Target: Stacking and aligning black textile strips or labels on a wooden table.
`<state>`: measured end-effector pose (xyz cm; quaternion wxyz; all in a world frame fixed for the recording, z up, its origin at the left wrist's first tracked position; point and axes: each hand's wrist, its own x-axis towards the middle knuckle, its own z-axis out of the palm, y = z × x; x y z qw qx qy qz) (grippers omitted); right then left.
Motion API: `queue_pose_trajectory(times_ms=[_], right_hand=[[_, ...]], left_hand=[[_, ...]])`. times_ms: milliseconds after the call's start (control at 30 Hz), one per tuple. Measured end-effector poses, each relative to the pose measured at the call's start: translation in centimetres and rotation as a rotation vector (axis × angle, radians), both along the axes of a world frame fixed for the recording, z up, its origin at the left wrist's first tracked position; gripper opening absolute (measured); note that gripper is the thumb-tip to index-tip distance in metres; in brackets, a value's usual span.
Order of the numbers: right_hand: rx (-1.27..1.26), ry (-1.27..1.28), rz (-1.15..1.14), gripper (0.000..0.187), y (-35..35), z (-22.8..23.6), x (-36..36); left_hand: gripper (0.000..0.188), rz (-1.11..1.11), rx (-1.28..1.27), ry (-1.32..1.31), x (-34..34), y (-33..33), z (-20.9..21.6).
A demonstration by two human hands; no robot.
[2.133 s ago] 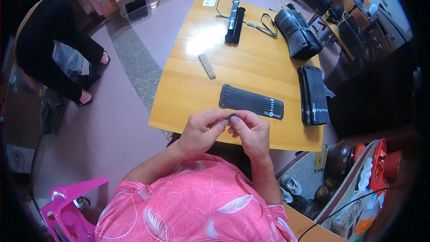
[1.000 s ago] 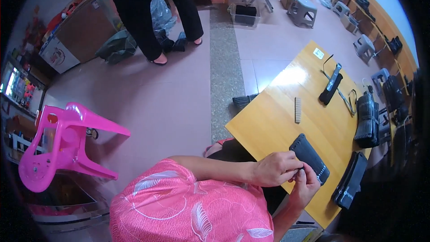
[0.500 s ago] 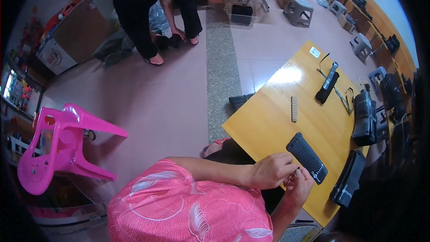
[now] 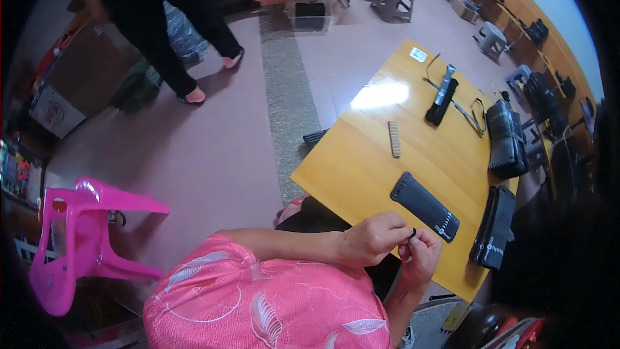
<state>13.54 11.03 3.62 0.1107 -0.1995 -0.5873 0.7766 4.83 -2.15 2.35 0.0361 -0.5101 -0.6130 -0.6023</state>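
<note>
My left hand (image 4: 376,239) and my right hand (image 4: 421,257) meet at the table's near edge, fingertips pinched together. Between them is a small black piece (image 4: 413,232), mostly covered by the fingers and too small to name. Just beyond my hands, a flat black sleeve with white print (image 4: 425,207) lies on the yellow wooden table (image 4: 349,161). A stack of similar black sleeves (image 4: 493,227) rests at the table's right edge, to the right of my right hand.
Farther up the table are a ridged beige strip (image 4: 394,139), a black case (image 4: 442,100), wire-framed glasses (image 4: 476,118) and a tied black bundle (image 4: 507,139). A pink plastic stool (image 4: 84,232) stands left. Grey stools (image 4: 392,1) and a clear bin (image 4: 309,18) are beyond; another person (image 4: 161,19) stands far left.
My view has shifted, so the table sits farther left and higher in it. The other person has straightened somewhat and no longer reaches to the floor. My hands remain pinched together.
</note>
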Motion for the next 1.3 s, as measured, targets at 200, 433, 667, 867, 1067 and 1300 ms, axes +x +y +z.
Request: queue_pose_trajectory(times_ms=[200,433,667,867,1067,1300], right_hand=[[0.288,-0.015,-0.001,0.018,-0.6,0.3,0.3],[0.164,-0.084,-0.069,0.019,-1.9,0.1,0.1],[-0.148,-0.088,0.083,0.021,-1.1,1.7,-0.3],[0.099,-0.008,-0.164,0.024,-4.1,-0.2,-1.5],[0.530,0.145,-0.162,0.019,-6.0,1.1,-0.5],[0.866,0.352,-0.148,0.038,-4.0,3.5,-2.3]], left_hand=[[0.017,-0.112,-0.124,-0.248,-0.5,-1.0,1.3],[0.006,0.029,-0.216,-0.119,-0.6,-0.5,1.1],[0.011,0.080,-0.137,-0.068,-0.8,-0.8,1.4],[0.019,0.123,-0.286,-0.622,-1.4,-0.4,0.7],[0.019,0.154,-0.094,-1.055,-4.3,0.0,0.7],[0.018,0.124,-0.133,-0.941,-2.7,-0.8,2.2]])
